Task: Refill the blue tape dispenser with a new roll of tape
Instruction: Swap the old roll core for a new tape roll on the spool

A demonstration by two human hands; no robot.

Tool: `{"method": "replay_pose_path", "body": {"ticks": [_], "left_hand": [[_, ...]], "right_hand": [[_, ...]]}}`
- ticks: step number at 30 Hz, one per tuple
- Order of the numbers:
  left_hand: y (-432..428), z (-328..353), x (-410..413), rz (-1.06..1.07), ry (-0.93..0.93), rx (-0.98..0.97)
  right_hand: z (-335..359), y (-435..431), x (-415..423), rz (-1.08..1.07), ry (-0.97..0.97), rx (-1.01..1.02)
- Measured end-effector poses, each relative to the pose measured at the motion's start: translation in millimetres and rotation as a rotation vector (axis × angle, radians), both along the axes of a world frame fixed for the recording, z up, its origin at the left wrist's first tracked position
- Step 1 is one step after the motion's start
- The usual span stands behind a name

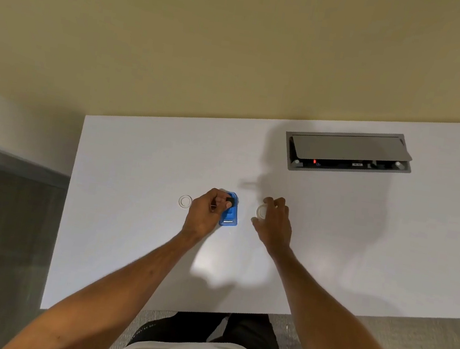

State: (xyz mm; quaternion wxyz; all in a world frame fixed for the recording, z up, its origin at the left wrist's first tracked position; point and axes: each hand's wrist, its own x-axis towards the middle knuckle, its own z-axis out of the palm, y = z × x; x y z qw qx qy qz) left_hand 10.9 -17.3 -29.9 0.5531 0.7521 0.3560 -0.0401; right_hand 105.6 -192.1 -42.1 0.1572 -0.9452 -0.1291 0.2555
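The blue tape dispenser (230, 214) stands on the white table (132, 243), near its middle. My left hand (207, 211) rests against the dispenser's left side, and its fingertips pinch a small black spool piece (229, 202) over the dispenser's top. My right hand (273, 220) is just right of the dispenser, fingers curled around a clear roll of tape (262, 211). Another clear ring (185, 201), a roll or a core, lies flat on the table left of my left hand.
A grey cable box (348, 152) with its lid tilted up is set into the table at the back right. The wall runs behind the table's far edge. My legs and a chair part show below the near edge.
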Motion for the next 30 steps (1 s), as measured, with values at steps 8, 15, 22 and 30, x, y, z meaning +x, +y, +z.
{"method": "replay_pose_path", "body": {"ticks": [8,15,22,30], "left_hand": [[3.5,4.3,-0.6,0.001,-0.014,0.0],[4.7,12.3,-5.5,0.014,-0.032,0.007],[1.4,30.5,-5.2,0.019,-0.075,0.042],[-2.8,51.0,-11.8,0.005,-0.111,0.084]], "right_hand": [[6.4,2.5,2.9,-0.041,0.03,0.091],[21.2,6.0,0.1,-0.173,0.187,0.268],[45.5,11.5,-9.6,-0.195,0.255,0.499],[63.3,14.2,-17.4,-0.161,0.315,0.622]]}}
